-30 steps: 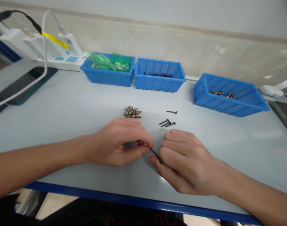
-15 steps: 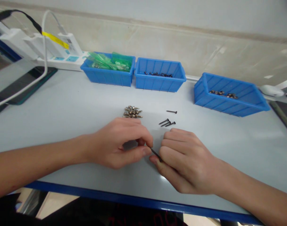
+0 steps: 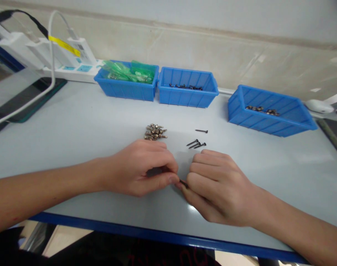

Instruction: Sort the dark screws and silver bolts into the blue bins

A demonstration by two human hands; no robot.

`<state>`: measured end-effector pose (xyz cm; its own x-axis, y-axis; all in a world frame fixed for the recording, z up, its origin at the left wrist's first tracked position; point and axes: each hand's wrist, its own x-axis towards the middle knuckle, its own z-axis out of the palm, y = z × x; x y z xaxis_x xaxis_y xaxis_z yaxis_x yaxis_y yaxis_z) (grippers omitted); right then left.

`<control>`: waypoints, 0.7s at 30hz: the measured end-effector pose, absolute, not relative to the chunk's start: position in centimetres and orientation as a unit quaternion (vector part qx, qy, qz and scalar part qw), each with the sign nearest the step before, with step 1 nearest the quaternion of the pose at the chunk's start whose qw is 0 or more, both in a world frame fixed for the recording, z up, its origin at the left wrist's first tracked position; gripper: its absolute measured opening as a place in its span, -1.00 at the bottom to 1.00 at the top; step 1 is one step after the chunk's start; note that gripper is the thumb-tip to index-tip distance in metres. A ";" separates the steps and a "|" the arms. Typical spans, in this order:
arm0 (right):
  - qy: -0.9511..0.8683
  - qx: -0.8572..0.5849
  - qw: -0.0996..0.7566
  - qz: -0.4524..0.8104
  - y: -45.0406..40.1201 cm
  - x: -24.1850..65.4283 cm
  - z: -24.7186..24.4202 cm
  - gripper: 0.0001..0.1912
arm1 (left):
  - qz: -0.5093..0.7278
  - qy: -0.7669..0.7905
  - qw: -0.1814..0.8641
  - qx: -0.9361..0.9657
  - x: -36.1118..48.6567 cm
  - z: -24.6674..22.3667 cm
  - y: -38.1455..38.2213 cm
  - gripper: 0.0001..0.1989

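Observation:
Between my two hands is a dark screw [image 3: 183,183], its middle showing in the narrow gap. Thumb and forefinger of my left hand [image 3: 146,168] pinch its left end. My right hand [image 3: 220,186] is curled into a fist, with the screw's other end held at the thumb and forefinger. Just beyond my left fingers lies a pile of shiny hex-head screws [image 3: 155,132]. Past my right knuckles, a small group of black screws [image 3: 196,144] rests on the table, and a single black screw [image 3: 201,131] lies a little farther back.
Along the wall stand a blue bin with green plastic bags [image 3: 126,90], a blue bin of dark screws [image 3: 186,96] and a blue bin of shiny screws [image 3: 270,123]. A power strip [image 3: 74,75], white cable [image 3: 52,55] and dark flat device [image 3: 32,99] occupy the left.
My left thumb and forefinger have slid along the screw toward my right hand, so less of it shows. The bins and loose screws have not moved.

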<state>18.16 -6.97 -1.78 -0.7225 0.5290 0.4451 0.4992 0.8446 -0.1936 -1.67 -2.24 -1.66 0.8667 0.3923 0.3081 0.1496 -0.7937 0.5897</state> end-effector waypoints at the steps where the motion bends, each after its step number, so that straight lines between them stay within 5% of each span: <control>1: -0.927 -0.278 0.249 0.030 -7.0 18.2 -1.8 -0.67 | 0.214 0.147 0.283 0.923 -1.7 -1.7 -2.2 -0.87; 21: -0.942 -0.254 0.208 0.072 -6.9 18.2 -1.7 -0.67 | 0.209 0.136 0.251 0.935 -1.7 -2.1 -2.3 -0.85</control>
<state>18.18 -6.88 -1.65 -0.7838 0.5089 0.3560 0.4490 0.8603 -0.2413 -1.69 -2.27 -2.12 0.8760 0.3585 0.3226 0.1486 -0.8370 0.5267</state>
